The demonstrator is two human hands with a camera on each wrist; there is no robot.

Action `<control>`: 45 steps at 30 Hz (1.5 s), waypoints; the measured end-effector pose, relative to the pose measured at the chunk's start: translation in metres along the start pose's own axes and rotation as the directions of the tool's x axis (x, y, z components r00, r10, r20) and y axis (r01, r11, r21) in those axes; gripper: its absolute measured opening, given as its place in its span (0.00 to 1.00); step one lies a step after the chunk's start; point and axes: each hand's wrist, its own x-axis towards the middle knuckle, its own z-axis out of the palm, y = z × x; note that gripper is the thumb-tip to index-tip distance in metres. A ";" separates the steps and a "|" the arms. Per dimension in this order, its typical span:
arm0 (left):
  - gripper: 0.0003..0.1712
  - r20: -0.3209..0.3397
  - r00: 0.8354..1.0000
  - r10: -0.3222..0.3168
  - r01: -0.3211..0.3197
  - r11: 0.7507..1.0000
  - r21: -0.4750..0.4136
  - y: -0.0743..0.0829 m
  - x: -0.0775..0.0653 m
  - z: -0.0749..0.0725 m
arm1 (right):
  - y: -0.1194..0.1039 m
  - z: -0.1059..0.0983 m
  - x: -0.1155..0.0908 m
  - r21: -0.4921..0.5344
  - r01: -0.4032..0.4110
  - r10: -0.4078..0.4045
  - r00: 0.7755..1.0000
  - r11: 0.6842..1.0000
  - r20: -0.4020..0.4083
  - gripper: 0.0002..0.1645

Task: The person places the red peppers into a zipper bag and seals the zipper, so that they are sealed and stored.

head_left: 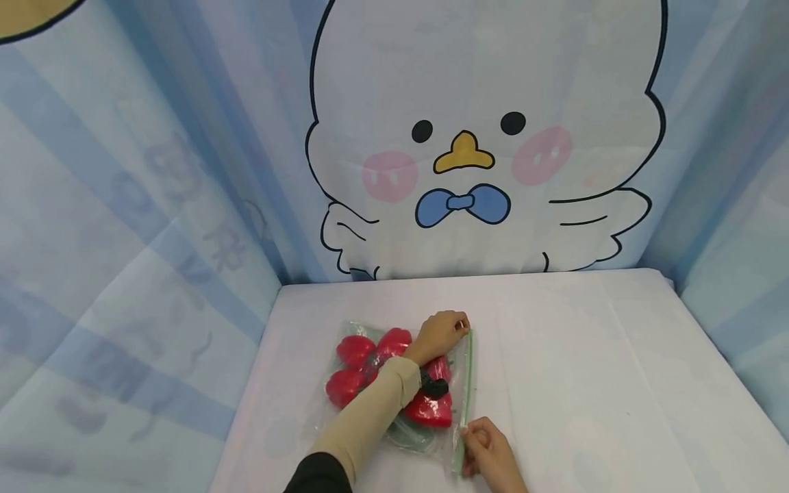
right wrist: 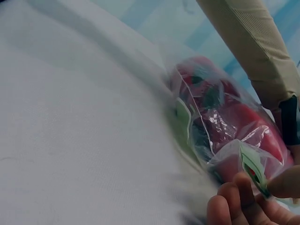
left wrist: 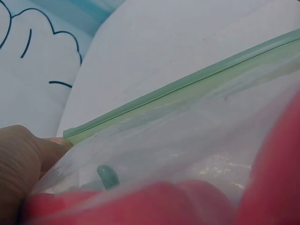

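Observation:
A clear zip bag (head_left: 411, 437) lies flat, holding several glossy red items like bell peppers (head_left: 354, 350); one short green stem (left wrist: 108, 176) shows through the plastic in the left wrist view. Along its right side runs a green zip strip (head_left: 469, 373). My left hand (head_left: 439, 335) reaches across the bag and pinches the strip's far end. At the near end, thumb and fingers of my right hand (head_left: 491, 452) pinch the strip. In the right wrist view the bag's green edge (right wrist: 253, 164) gapes a little beside the right thumb. My left forearm hides part of the peppers.
The bag rests on a white-covered table (head_left: 567, 370), whose surface stretches away to the right. Behind it hangs a pale blue curtain (head_left: 234, 137) with a cartoon bird. A black wrist strap (head_left: 435, 387) sits on the left sleeve, over the bag.

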 end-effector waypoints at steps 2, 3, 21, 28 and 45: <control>0.06 -0.002 1.000 0.006 -0.006 1.000 0.009 -0.001 0.001 0.001 | 0.002 0.000 -0.002 0.002 -0.010 0.010 1.000 1.000 0.008 0.13; 0.06 -0.003 1.000 0.008 -0.008 1.000 0.014 -0.002 0.001 0.002 | 0.003 0.001 -0.002 0.003 -0.013 0.013 1.000 1.000 0.013 0.13; 0.05 -0.006 1.000 0.005 -0.005 1.000 0.000 0.001 -0.001 -0.003 | 0.012 -0.002 -0.020 0.036 -0.030 0.023 0.985 0.999 0.169 0.11; 0.06 -0.004 1.000 -0.002 0.002 1.000 0.006 0.001 -0.001 -0.004 | 0.017 -0.002 -0.025 0.074 -0.038 0.022 0.979 0.997 0.202 0.11; 0.06 -0.004 1.000 -0.006 0.006 1.000 0.011 0.002 0.000 -0.005 | 0.022 -0.001 -0.031 0.071 -0.073 0.056 0.973 0.995 0.222 0.12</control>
